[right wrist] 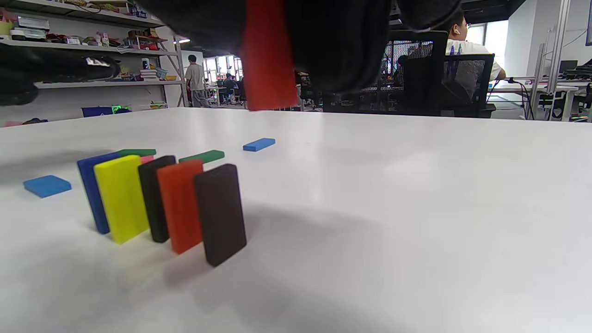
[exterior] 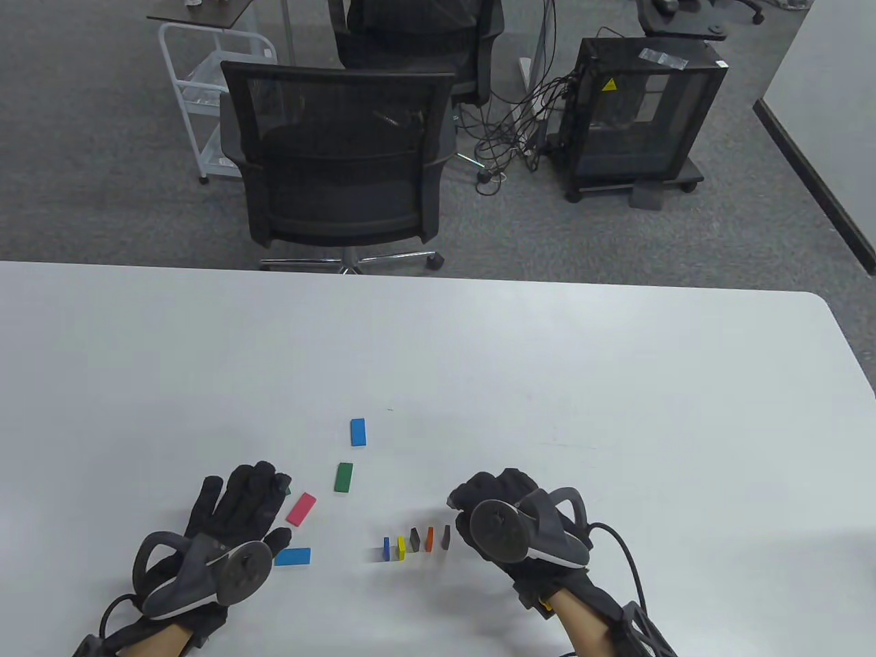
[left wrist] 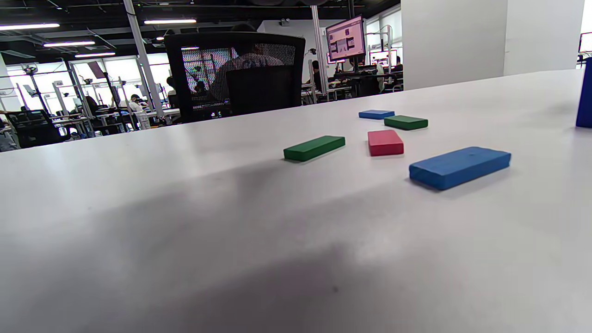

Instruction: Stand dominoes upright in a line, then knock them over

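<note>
**Line partly built: five dominoes standing, a sixth in hand, five flat**

Five dominoes are found upright in a row on the table point(exterior: 547, 356), near the front edge: blue point(right wrist: 90, 194), yellow point(right wrist: 121, 196), black point(right wrist: 155, 196), orange point(right wrist: 181, 203) and dark brown point(right wrist: 221, 212), left to right in the table view. None has been toppled.

A red domino point(right wrist: 268, 55) is pinched upright in the curled fingers of the right hand point(exterior: 510, 517), above the table just right of the row's dark brown end; it has not yet been set down.

The left hand point(exterior: 233, 520) lies with fingers straight and spread, gripping nothing. Around it five pieces lie flat: two blue point(left wrist: 460, 166) point(left wrist: 376, 114), two green point(left wrist: 314, 147) point(left wrist: 405, 122) and one pinkish red point(left wrist: 385, 142).

Judged outstanding: placing the held piece, standing the flat ones, then the knock-over.
</note>
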Demonstrator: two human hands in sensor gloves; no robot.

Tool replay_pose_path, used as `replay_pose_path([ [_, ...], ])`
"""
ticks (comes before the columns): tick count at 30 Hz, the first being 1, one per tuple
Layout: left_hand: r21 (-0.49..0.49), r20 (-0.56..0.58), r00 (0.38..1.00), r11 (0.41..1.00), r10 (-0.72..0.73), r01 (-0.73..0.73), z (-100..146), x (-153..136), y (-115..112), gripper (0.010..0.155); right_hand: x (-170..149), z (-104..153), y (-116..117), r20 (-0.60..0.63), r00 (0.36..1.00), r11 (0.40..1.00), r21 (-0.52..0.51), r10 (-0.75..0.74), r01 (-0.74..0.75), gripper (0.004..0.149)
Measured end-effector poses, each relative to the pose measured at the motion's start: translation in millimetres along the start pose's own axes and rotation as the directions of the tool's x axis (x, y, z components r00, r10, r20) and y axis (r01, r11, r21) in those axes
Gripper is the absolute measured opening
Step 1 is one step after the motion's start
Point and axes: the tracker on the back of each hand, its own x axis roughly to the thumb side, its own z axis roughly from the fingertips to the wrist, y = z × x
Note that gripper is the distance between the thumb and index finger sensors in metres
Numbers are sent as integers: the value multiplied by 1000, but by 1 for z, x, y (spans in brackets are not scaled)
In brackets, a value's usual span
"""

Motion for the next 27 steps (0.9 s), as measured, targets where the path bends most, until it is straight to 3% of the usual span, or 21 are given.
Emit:
replay_pose_path([
  [13, 2, 2, 1000, 1000, 1, -1, 0, 0, 0, 69, -17, 10, 18, -12, 998, 998, -3, -61, 61, 58],
  [27, 1, 6, 1000, 1000, 3, -3, 0, 1, 0, 69, -12, 5, 46, 16, 999, 993, 111, -29, 27, 58],
])
